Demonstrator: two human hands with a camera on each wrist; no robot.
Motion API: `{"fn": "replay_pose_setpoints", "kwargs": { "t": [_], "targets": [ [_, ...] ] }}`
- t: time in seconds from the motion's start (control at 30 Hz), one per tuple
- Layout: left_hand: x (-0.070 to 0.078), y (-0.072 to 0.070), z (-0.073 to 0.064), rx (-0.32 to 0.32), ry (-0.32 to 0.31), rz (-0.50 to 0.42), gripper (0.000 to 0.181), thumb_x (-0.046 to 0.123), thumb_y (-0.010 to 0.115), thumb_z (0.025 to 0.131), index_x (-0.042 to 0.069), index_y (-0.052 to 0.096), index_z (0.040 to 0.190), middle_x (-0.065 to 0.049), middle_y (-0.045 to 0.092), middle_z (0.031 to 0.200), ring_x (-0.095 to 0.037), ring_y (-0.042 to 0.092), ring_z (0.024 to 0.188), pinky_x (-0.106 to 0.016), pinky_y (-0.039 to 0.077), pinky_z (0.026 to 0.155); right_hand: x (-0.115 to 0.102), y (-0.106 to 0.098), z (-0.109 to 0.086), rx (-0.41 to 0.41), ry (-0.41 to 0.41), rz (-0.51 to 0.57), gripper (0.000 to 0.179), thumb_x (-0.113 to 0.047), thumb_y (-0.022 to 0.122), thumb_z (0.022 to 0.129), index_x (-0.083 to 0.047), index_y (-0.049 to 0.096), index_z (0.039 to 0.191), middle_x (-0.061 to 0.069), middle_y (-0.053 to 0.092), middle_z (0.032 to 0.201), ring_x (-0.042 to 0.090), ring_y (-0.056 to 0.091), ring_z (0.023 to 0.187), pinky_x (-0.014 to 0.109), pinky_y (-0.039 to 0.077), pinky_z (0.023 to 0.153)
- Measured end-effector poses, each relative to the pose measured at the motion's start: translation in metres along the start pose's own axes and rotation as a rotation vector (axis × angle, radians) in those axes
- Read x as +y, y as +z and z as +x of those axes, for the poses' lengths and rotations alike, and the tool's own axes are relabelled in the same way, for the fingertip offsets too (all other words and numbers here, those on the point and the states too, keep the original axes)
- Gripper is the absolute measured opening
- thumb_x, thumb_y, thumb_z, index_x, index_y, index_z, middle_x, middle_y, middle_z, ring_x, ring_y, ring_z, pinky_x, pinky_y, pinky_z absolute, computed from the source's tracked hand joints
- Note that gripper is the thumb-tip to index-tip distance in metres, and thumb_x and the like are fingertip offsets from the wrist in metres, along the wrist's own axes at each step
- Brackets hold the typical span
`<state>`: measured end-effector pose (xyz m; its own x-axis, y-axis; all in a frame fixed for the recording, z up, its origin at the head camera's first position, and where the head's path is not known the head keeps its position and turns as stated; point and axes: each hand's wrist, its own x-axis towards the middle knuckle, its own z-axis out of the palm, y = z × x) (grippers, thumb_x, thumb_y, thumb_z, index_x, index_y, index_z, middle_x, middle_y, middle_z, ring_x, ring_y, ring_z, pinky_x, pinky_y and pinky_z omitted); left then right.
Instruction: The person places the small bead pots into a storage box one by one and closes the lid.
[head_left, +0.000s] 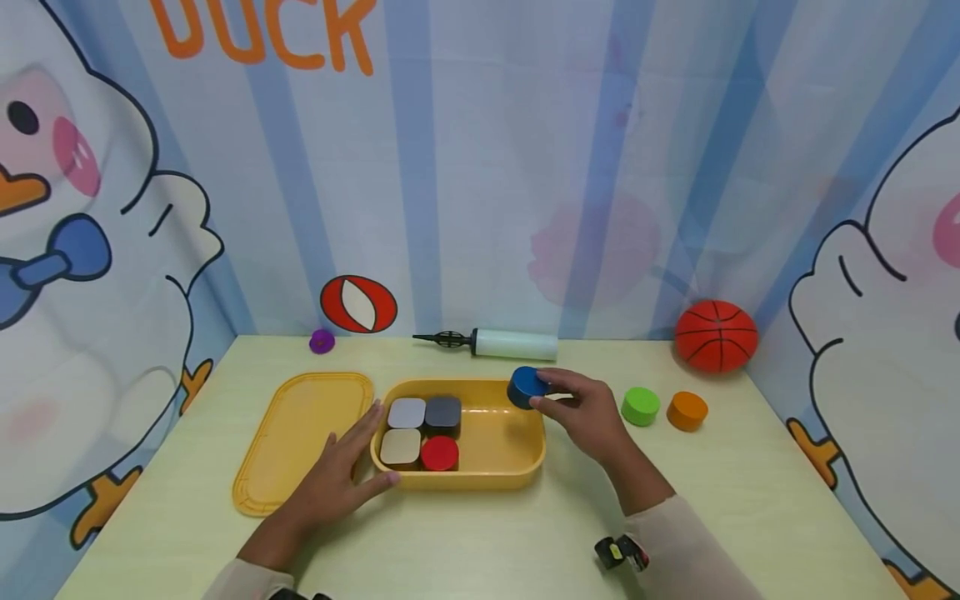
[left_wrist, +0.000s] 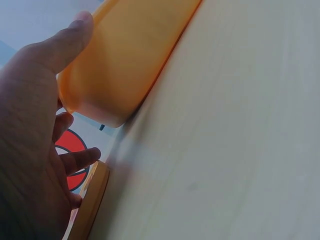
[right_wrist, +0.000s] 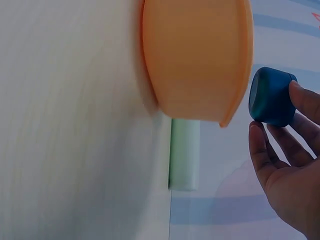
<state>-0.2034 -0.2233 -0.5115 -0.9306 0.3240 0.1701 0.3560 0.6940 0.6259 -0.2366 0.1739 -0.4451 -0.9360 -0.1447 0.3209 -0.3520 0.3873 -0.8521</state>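
In the head view my right hand (head_left: 588,412) pinches a short blue cylinder (head_left: 527,387) between thumb and fingers. The right wrist view has this blue cylinder (right_wrist: 273,96) tilted and held above the rim of the yellow box (right_wrist: 200,60). Inside the yellow box (head_left: 495,477), a light grey block (head_left: 407,412), a dark grey block (head_left: 443,413), a beige block (head_left: 401,447) and a red cylinder (head_left: 439,453) stand grouped at the left end. My left hand (head_left: 337,479) rests at that end with fingers extended, its thumb by the front corner.
A yellow lid (head_left: 300,442) lies left of the box. Green (head_left: 641,406) and orange (head_left: 687,411) cylinders stand to the right. Along the back are a purple object (head_left: 322,341), a hand pump (head_left: 516,344) and a red ball (head_left: 716,336), before a printed curtain (head_left: 480,167).
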Motion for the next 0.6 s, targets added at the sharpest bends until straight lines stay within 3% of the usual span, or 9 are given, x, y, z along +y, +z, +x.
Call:
{"fn": "replay_pose_setpoints", "kwargs": {
  "t": [0.13,0.33,0.6],
  "targets": [
    [0.000,0.000,0.000,0.005,0.006,-0.001,0.100,0.056,0.077,0.098,0.021,0.025,0.176,-0.005,0.024,0.184,-0.043,0.028,0.168,-0.088,0.008,0.125,-0.005,0.014,0.005,-0.016,0.007,0.008,0.042,-0.005,0.079,0.099,-0.001,0.072,0.141,0.024,0.072,0.142,0.042,0.074,0.123,0.038,0.066,0.099],
    [0.000,-0.001,-0.001,0.003,0.008,0.000,0.101,0.057,0.077,0.098,0.022,0.025,0.176,-0.005,0.023,0.184,-0.043,0.028,0.168,-0.088,0.008,0.125,-0.013,0.034,0.011,-0.008,0.105,0.007,0.044,-0.005,0.081,0.098,-0.006,0.073,0.142,0.021,0.073,0.142,0.040,0.075,0.125,0.048,0.064,0.103],
    [0.000,0.000,0.000,0.008,0.017,0.002,0.101,0.055,0.078,0.098,0.020,0.025,0.176,-0.006,0.024,0.184,-0.043,0.028,0.168,-0.089,0.009,0.124,-0.020,0.053,0.016,0.004,0.161,-0.017,0.045,-0.005,0.083,0.096,-0.007,0.075,0.140,0.020,0.074,0.142,0.042,0.074,0.128,0.052,0.063,0.105]
  ]
}}
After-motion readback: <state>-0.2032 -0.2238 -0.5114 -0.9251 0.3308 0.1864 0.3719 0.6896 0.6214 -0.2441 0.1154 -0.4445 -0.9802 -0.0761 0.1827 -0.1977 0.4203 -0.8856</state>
